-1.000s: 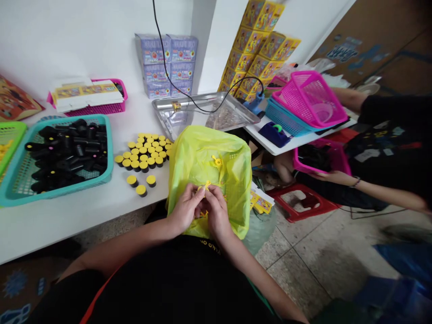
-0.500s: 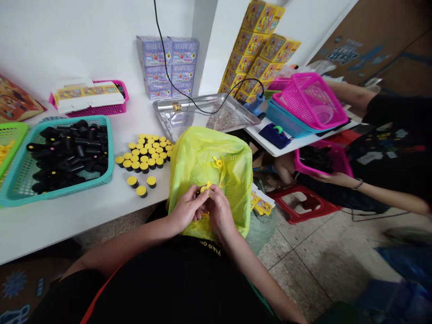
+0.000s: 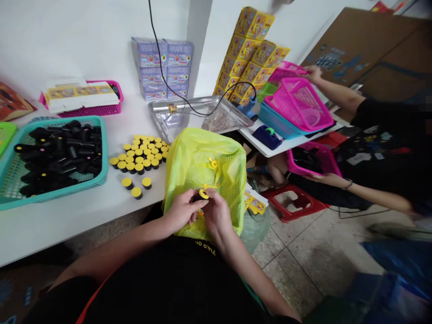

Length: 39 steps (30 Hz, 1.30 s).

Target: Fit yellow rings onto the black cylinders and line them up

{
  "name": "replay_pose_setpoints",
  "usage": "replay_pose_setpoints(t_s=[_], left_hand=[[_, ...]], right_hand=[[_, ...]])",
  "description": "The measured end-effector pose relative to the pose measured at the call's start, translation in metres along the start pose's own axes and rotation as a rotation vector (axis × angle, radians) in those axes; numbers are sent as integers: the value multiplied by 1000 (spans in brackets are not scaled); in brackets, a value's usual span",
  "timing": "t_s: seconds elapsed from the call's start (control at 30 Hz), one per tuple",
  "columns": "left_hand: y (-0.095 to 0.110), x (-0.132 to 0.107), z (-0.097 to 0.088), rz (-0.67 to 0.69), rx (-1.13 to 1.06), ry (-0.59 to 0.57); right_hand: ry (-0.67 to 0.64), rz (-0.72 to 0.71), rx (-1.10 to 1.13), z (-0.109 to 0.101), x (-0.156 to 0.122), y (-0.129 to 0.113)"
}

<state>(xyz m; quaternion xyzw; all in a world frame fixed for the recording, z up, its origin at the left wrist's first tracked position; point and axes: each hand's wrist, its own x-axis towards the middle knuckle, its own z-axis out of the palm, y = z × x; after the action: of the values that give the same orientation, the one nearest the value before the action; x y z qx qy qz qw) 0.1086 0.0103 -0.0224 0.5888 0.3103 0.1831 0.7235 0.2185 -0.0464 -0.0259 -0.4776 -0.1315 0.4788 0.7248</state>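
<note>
The left hand and right hand grip a small yellow plastic ring between their fingers, just above a yellow-green bag. Another yellow piece lies on the bag. Left of it, yellow-topped caps stand on the white surface, beside a teal basket of black tubes.

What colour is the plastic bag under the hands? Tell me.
The plastic bag is translucent yellow-green, shown best in the head view.
</note>
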Motion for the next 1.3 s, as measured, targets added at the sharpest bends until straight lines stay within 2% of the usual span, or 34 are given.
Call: replay_pose_setpoints(t_s=[0.13, 0.27, 0.37, 0.5, 0.7, 0.93, 1.13, 1.23, 1.3], left_hand=[[0, -2, 2, -13, -107, -37], [0, -3, 3, -25, -220, -57], [-1, -3, 3, -32, -242, -61], [-1, -3, 2, -56, -312, -93], [-3, -2, 2, -36, -260, -64], [-9, -1, 0, -3, -159, -28], [-8, -1, 1, -37, -250, 28], [-6, -1, 2, -40, -227, 68], [-3, -2, 1, -12, -203, 77]], right_hand=[[111, -27, 17, 3, 2, -2], [218, -132, 38, 10, 1, -2], [240, -226, -16, 13, -1, 0], [228, -314, -107, 13, -2, -1], [193, -195, -85, 11, 0, -6], [232, -189, -104, 11, 1, -4], [218, -261, -207, 7, -3, 2], [181, -297, -298, 8, -6, 2], [132, -260, -338, 11, -9, 0]])
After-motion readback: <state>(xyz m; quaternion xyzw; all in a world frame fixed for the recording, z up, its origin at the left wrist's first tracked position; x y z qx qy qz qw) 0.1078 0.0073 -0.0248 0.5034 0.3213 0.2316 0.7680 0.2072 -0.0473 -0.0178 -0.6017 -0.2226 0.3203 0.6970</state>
